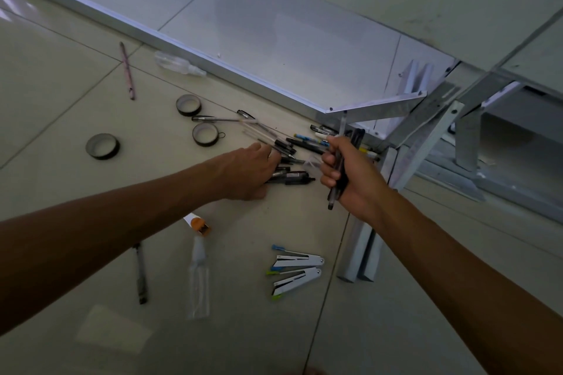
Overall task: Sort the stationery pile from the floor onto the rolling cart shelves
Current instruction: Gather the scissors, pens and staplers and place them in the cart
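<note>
A scatter of pens (285, 149) lies on the tiled floor (380, 329) under the left hand (246, 172), its fingers (269, 158) spread wide; the right hand (350, 175) clasps a bundle of dark pens (342, 173). Beyond the fingers, three tape rolls (188, 104); nearer, two staplers (297, 261) and two clear bottles (199, 278).

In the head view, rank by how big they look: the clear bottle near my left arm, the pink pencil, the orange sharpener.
1. Clear bottle, though it lies nearest the camera.
2. Pink pencil, similar length but much thinner.
3. Orange sharpener, plainly smallest.
</note>
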